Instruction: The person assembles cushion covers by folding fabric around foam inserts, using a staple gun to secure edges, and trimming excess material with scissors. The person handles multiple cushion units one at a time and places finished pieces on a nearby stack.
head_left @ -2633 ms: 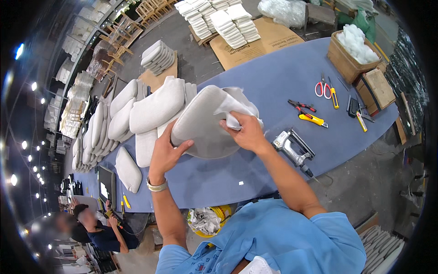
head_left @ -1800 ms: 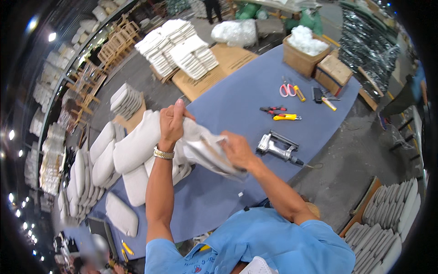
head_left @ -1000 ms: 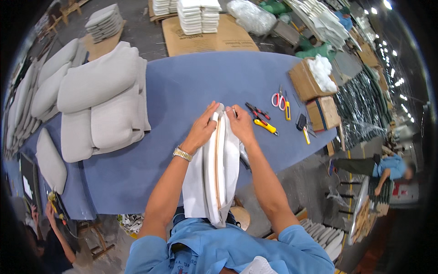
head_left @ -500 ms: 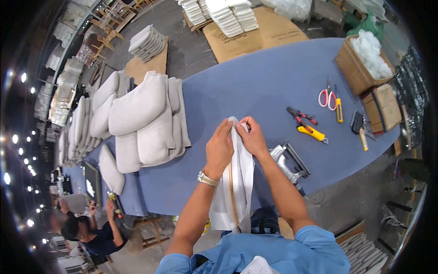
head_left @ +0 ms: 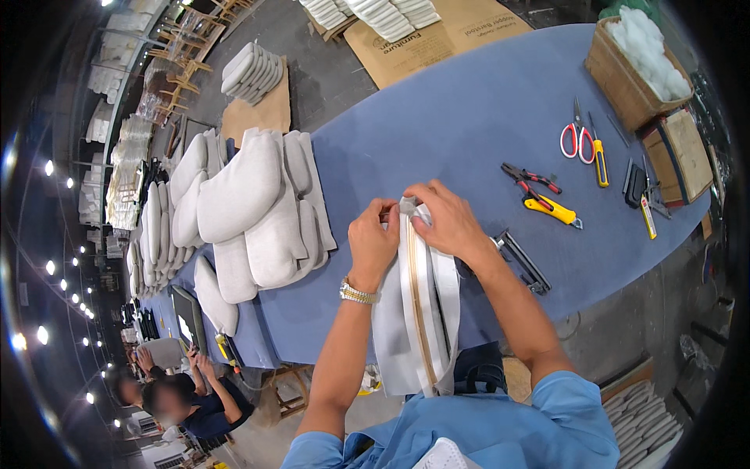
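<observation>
A long pale fabric cover (head_left: 398, 328) hangs from the table toward my body, with a tan strip like a zipper running down its middle. My left hand (head_left: 372, 241) pinches the far end of the cover between thumb and fingers. Bent over the same end from the right, my right hand (head_left: 449, 223) grips its edge with thumb and fingertips. The two hands are close together, and the fold between them is partly hidden by the fingers. Just beyond my right forearm lies a metal staple gun (head_left: 525, 262), its body mostly covered by the arm.
Grey padded cushions (head_left: 242, 187) are piled on the blue table (head_left: 414, 117) to my left. On the right lie pliers (head_left: 531, 178), a yellow utility knife (head_left: 553, 211), scissors (head_left: 578, 141) and a box of white stuffing (head_left: 625, 78). Two people work at the far left.
The cover has spread wider, showing more of its folds and the tan strip. My right hand has turned over the far end, and the fingers of my left hand have curled. The view has shifted.
</observation>
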`<state>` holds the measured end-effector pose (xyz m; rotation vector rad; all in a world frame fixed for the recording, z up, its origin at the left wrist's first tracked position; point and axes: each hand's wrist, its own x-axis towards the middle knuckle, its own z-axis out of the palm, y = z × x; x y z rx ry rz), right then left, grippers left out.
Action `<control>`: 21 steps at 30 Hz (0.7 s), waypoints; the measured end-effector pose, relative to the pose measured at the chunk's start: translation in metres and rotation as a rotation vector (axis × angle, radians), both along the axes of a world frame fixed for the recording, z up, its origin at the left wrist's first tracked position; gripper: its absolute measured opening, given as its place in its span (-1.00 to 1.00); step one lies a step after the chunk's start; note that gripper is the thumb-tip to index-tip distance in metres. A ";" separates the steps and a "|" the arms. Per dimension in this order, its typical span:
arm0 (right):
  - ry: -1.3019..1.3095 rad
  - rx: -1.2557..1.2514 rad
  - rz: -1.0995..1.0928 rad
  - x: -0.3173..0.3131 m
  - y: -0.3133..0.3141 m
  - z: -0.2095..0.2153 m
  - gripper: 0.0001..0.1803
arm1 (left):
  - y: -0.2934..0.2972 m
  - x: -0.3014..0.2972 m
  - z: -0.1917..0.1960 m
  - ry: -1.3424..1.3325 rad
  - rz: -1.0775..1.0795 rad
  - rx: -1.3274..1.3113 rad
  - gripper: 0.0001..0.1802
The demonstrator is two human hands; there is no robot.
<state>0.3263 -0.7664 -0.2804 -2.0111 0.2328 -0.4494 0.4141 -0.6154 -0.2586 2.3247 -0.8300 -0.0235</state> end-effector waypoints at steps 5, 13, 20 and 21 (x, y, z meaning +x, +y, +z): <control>-0.022 -0.057 0.085 0.012 -0.012 -0.009 -0.82 | -0.001 -0.008 0.003 0.158 0.009 -0.101 -0.70; 0.008 0.619 -0.007 0.026 -0.003 -0.029 -0.74 | -0.004 -0.014 -0.011 0.016 -0.035 -0.065 -0.61; 0.135 0.459 0.002 -0.008 0.002 -0.019 -0.63 | -0.009 -0.012 0.001 0.007 -0.003 0.012 -0.73; 0.200 0.359 0.050 -0.005 -0.003 -0.019 -0.64 | -0.010 -0.009 -0.001 0.034 -0.013 -0.029 -0.74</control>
